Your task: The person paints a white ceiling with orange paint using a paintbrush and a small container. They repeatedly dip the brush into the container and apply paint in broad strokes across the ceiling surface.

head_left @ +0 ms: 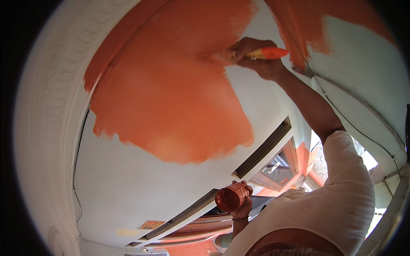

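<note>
My right hand (256,57) is raised high and grips a paintbrush (269,53) with an orange handle. Its bristles press against the surface at the edge of a large orange painted patch (171,94). The rest of that surface is pale grey-white (128,183). Lower down, my left hand (243,205) holds a small round cup (230,198) coated in orange paint, its open mouth turned toward me.
A white moulded cornice (47,128) curves down the left. A second orange patch (307,25) lies at the top right. A dark wooden frame (265,147) and a window with orange trim (282,168) sit below. A thin cable (354,128) runs along the right surface.
</note>
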`<state>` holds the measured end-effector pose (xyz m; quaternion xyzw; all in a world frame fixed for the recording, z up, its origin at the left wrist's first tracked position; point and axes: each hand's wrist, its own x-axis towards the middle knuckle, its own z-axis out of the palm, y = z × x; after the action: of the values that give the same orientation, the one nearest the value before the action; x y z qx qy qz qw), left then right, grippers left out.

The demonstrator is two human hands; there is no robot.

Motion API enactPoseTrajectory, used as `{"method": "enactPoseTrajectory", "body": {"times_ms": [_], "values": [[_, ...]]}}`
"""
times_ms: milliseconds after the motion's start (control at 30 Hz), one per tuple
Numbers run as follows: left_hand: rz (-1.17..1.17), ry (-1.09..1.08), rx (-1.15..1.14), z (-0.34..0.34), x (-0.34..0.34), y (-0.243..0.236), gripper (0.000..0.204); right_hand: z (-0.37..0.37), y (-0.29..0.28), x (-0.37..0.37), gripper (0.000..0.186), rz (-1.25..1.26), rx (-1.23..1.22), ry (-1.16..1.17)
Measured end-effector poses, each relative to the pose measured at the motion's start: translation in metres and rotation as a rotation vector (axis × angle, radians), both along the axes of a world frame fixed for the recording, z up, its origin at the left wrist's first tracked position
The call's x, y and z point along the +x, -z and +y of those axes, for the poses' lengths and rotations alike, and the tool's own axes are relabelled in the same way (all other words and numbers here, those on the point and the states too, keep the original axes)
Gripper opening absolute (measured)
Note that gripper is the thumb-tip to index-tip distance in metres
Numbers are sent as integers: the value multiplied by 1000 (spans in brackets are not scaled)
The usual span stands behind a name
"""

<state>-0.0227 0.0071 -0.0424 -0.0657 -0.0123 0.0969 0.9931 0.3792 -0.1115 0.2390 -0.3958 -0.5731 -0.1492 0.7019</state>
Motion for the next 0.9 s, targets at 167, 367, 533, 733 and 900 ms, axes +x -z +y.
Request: {"method": "enactPoseTrajectory", "body": {"times_ms": [167,367,533,733,900], "values": [[-94,40,-12,-1,14,2,50,-14,-25,104,19,6,176,312],[-41,12,-3,-6,0,2,46,-54,-58,181,21,24,405,218],[-43,-2,-46,-9,-12,8,47,-59,-79,135,16,-383,529,681],[36,38,7,-11,9,4,46,-35,-9,115,25,-499,181,1023],[79,27,-37,-17,-3,6,48,-24,-22,65,6,-299,318,498]]}}
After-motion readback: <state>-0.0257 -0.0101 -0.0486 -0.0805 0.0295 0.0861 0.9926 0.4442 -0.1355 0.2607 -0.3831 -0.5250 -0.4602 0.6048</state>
